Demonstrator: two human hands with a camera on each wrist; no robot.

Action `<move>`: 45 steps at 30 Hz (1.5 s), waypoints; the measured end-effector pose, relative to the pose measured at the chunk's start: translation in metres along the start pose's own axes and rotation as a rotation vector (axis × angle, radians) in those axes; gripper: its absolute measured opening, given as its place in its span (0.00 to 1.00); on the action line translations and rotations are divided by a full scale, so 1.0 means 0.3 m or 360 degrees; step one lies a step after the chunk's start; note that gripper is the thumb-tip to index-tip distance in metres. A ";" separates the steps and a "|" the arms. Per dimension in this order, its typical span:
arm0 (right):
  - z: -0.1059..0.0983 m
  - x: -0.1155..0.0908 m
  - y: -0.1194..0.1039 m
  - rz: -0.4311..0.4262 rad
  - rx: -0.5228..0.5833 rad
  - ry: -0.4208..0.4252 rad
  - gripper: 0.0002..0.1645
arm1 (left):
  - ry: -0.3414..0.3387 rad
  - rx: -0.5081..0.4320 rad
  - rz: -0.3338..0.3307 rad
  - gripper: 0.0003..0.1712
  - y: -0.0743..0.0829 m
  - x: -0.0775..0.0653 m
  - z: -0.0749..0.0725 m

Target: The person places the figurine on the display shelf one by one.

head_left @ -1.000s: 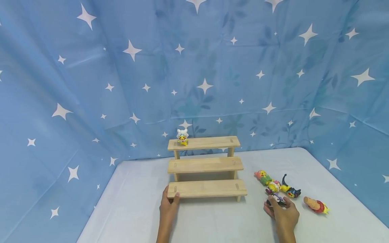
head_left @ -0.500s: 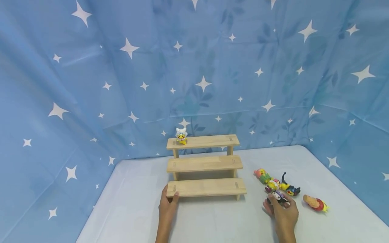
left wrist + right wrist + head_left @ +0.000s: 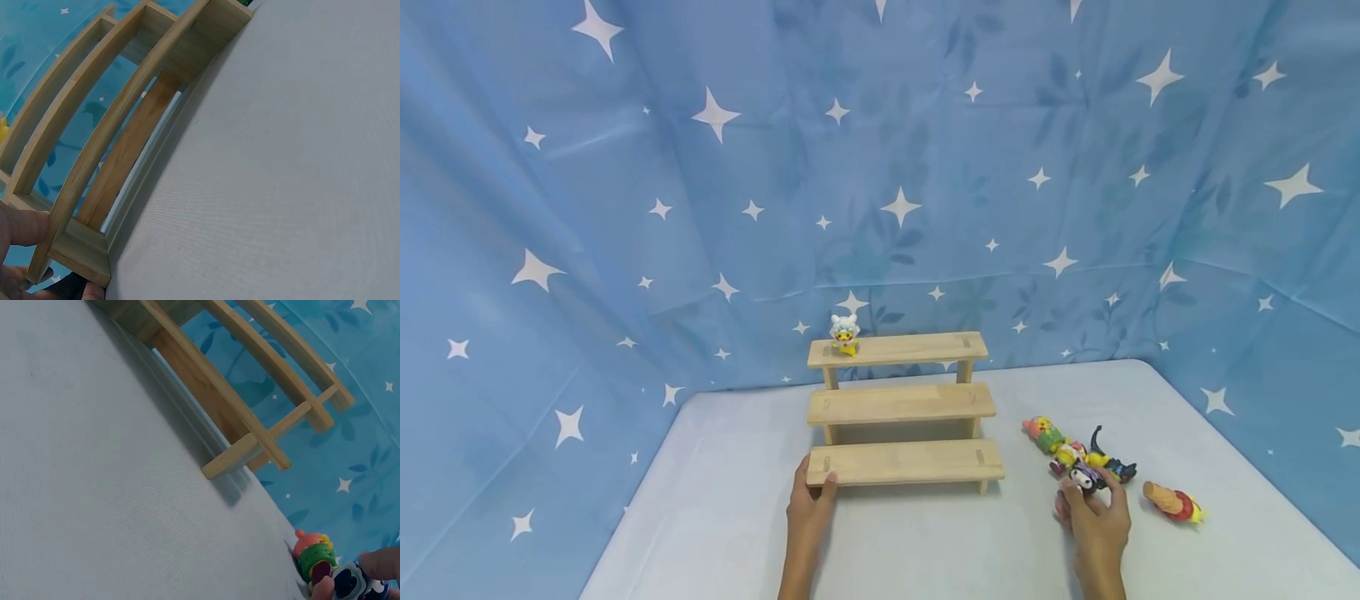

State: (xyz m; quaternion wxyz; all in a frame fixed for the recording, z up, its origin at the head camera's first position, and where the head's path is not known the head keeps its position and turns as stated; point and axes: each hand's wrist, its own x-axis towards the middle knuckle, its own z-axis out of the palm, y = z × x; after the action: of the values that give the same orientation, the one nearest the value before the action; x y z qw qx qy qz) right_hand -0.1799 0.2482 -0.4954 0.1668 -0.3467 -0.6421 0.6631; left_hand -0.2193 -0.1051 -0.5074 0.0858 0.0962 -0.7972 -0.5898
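A three-step wooden display stand (image 3: 902,463) stands on the white table. My left hand (image 3: 808,517) grips the left end of its lowest step, thumb on the front edge in the left wrist view (image 3: 28,226). On the right, my right hand (image 3: 1099,525) pinches a small black-and-white figurine (image 3: 1084,477) with purple on its head. Its white face points up. Right behind it lie a pink-and-green figurine (image 3: 1042,433), a yellow-and-pink figurine (image 3: 1067,456) and a yellow-and-black figurine (image 3: 1116,468) with a dark curved tail. The held figurine overlaps this group in the head view.
A yellow figurine in a white hood (image 3: 845,335) stands at the left end of the top step. To the right of my right hand lies a red-and-yellow figurine with a tan cone (image 3: 1172,502). Blue star-patterned cloth (image 3: 880,167) hangs behind and beside the table.
My right hand has lifted and turned the black-and-white figurine slightly, so its face shows more. My left hand keeps its grip on the stand. The head view has shifted a little.
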 end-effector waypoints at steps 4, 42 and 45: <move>0.002 -0.004 -0.005 -0.0006 -0.0023 -0.0018 0.46 | -0.0014 -0.0010 0.0001 0.38 0.000 0.002 0.000; 0.029 -0.005 -0.049 -0.0330 -0.0026 -0.0073 0.38 | -0.0021 0.0008 -0.0020 0.39 -0.003 0.003 0.002; 0.038 -0.008 -0.066 -0.0357 -0.0022 -0.0060 0.37 | -0.0015 0.0001 -0.0030 0.38 -0.003 0.007 0.008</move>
State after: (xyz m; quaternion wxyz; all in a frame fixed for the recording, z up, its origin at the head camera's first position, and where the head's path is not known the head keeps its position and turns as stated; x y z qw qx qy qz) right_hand -0.1904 0.2406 -0.4763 0.2254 -0.2612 -0.6844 0.6423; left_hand -0.2219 -0.1036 -0.5089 0.0764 0.1008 -0.7968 -0.5909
